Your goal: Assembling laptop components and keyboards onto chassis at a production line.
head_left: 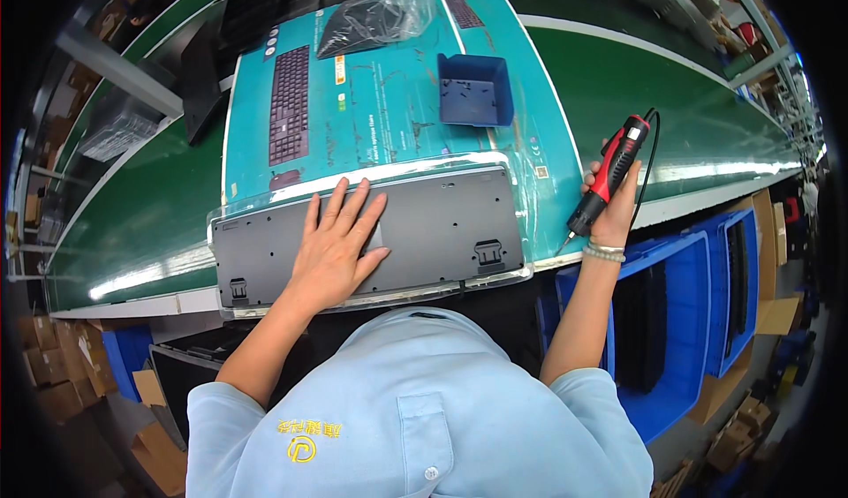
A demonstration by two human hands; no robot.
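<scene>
A dark grey keyboard (424, 224) lies back side up in a clear plastic tray (371, 178) at the bench's near edge. Its screw holes and two folding feet show. My left hand (340, 242) rests flat on it, left of the middle, fingers spread. To the right of the keyboard, my right hand (616, 199) is wrapped round a red and black electric screwdriver (611, 167). The bit points down and to the left, apart from the keyboard. Beyond the keyboard stands a blue bin (477, 101) with several small dark screws in it.
Under the tray lies a teal printed cardboard sheet (380, 101) on the green bench (636, 101). A clear plastic bag (380, 17) with something dark lies at the back. Blue crates (671, 321) holding dark parts stand at the lower right. A black cord (652, 158) trails from the screwdriver.
</scene>
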